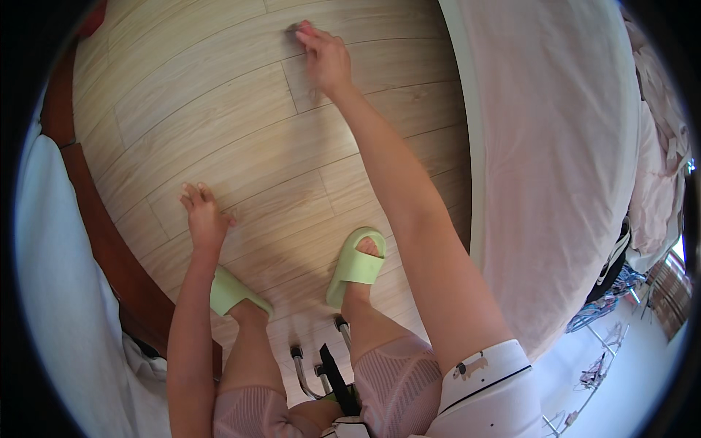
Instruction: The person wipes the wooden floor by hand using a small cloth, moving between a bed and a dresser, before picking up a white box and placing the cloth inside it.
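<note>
My right hand [328, 61] reaches far forward, low over the wood-plank floor [235, 126]. Between its thumb and fingers is a small pink and dark object [298, 26]; blur and the fingers leave its kind unclear. A dark shadow lies beneath it, and I cannot tell whether it touches the floor. On the other side my left hand [204, 216] hangs in front of my left foot, fingers spread and holding nothing. Pale green slide sandals, a left one [233, 290] and a right one [356, 268], are on my feet.
On the right stands a bed with a pale pink sheet [553, 148] and a white side edge. A reddish-brown wooden rail [104, 246] with pale bedding [55, 219] runs along the left. Chrome legs [300, 364] show between my calves. A metal rack [608, 367] is at lower right.
</note>
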Available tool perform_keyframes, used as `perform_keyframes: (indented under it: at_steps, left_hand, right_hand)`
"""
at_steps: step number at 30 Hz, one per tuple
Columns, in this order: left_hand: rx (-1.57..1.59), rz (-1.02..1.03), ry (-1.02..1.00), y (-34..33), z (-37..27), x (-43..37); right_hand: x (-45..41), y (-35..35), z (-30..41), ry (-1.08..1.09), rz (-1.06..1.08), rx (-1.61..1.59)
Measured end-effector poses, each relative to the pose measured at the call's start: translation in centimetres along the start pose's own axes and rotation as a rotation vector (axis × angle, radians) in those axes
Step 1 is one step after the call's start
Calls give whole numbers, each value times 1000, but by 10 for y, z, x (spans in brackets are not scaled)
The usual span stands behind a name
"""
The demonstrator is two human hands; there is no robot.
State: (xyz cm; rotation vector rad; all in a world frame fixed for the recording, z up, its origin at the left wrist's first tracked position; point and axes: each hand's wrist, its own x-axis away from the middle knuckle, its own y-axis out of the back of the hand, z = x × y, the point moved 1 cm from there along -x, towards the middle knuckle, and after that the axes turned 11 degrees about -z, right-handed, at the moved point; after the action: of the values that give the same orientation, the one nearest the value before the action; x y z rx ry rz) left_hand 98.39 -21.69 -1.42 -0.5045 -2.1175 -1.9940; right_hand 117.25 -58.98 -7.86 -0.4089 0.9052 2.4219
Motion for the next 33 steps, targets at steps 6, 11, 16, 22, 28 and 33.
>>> perform_keyframes:
  at_steps: [6,11,16,22,28,33]
  left_hand:
    - [-31,-12,2,4,25,9]
    - [-29,-78,-13,-7,15,2]
    - [-59,52,-5,12,10,4]
    - [-47,83,-93,16,19,-2]
    - [544,41,-6,38,138,33]
    - [711,-101,-51,113,156,84]
  right_hand:
    - [95,113,51,-285,-184,-41]
    - [132,122,39,-180,-233,605]
    - [88,-23,144,-450,-104,104]
    - [52,-73,200,-135,-33,98]
    - [27,4,230,-70,92,-47]
    - [-29,70,253,-134,120,-82]
